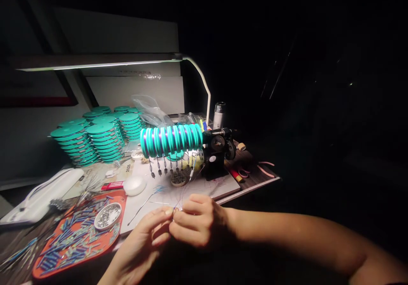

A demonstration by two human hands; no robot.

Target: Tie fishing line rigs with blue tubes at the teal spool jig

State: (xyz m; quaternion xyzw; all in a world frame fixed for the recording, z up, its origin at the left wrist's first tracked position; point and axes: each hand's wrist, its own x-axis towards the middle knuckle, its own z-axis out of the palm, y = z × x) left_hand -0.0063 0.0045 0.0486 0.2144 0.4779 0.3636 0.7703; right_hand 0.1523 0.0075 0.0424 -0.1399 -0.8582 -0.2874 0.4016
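Observation:
My left hand [148,232] and my right hand [199,221] meet at the front of the table, thumbs and fingertips pinched together. A thin fishing line [179,202] runs down into both pinches; the end between the fingers is too small to make out. Beyond them a row of turquoise line spools [172,140] with purple line sits on the shaft of a black winder [216,159]. Small dark weights [165,172] hang below the spools. On the white board [204,187], a thin rod with a blue tuft [143,208] lies left of my hands.
At the left an orange tray [119,234] holds many small tubes and a white dish of metal bits [108,216]. Stacked turquoise spools [102,140] stand behind. A lamp [105,62] spans overhead. A round white container [134,186] and scissors [244,173] lie about.

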